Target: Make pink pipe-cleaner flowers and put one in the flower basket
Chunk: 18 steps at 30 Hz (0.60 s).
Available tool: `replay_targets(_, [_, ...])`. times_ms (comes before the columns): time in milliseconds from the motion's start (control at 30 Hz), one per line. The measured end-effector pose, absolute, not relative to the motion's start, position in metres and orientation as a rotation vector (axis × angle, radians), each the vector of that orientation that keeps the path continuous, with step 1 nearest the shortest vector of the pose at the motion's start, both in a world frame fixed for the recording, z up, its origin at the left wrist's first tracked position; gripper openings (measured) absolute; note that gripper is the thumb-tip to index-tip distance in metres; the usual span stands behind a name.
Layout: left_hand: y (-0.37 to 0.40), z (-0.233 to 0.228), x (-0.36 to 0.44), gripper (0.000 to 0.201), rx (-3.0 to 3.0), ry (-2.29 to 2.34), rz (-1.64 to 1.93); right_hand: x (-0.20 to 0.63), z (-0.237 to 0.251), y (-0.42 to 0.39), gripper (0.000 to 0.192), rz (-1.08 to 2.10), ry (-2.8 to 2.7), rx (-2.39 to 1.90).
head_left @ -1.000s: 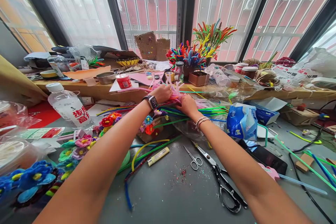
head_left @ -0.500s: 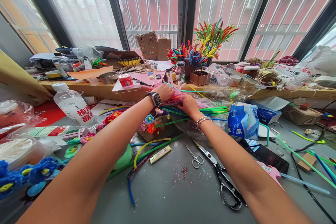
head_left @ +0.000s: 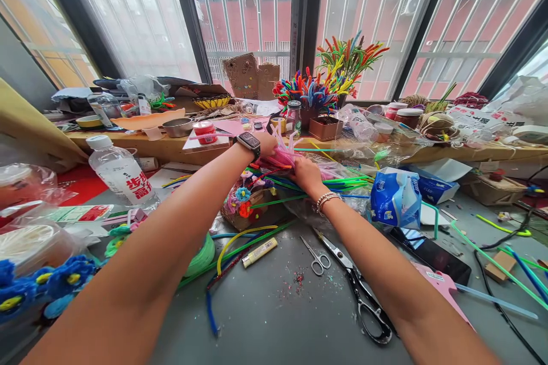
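Note:
Both of my arms reach to the back of the grey table, where a bundle of pink pipe cleaners (head_left: 282, 153) lies. My left hand (head_left: 268, 144), below a black watch, is closed at the bundle's left side. A thin pink strand, apparently a pipe cleaner, sticks out leftward behind that wrist. On the right side, my right hand (head_left: 307, 174) has its fingers curled around the pink bundle; its fingertips are partly hidden. Green and blue pipe cleaners (head_left: 349, 182) lie beneath and beside it. Fuzzy flowers (head_left: 244, 199) sit just in front.
Small scissors (head_left: 317, 259) and large black-handled scissors (head_left: 363, 296) lie near my right forearm. A glue stick (head_left: 260, 252) is left of them. A tissue pack (head_left: 394, 197) and phone (head_left: 432, 254) are at right, a water bottle (head_left: 120, 174) at left. Jars and pots line the wooden ledge (head_left: 166, 147).
My left hand has shifted slightly left and turned, and a pink strand now shows behind its wrist. My right hand has dropped a little, staying at the bundle.

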<state>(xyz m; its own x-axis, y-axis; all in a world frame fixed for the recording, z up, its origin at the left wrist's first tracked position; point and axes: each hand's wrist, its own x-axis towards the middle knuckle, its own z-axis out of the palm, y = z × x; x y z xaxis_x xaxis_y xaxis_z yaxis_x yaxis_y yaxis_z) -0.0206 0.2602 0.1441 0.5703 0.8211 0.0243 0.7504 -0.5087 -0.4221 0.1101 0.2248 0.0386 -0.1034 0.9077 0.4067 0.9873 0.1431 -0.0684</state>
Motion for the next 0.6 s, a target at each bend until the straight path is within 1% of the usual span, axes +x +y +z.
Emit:
replay_targets(267, [0.27, 0.159, -0.022, 0.027, -2.563, -1.451, 0.426, 0.109, 0.036, 0.224, 0.04, -0.315, -2.069, -1.828])
replay_targets(600, [0.271, 0.149, -0.031, 0.033, -2.467, -1.531, 0.223, 0.11, 0.031, 0.227, 0.04, -0.314, -2.066, -1.814])
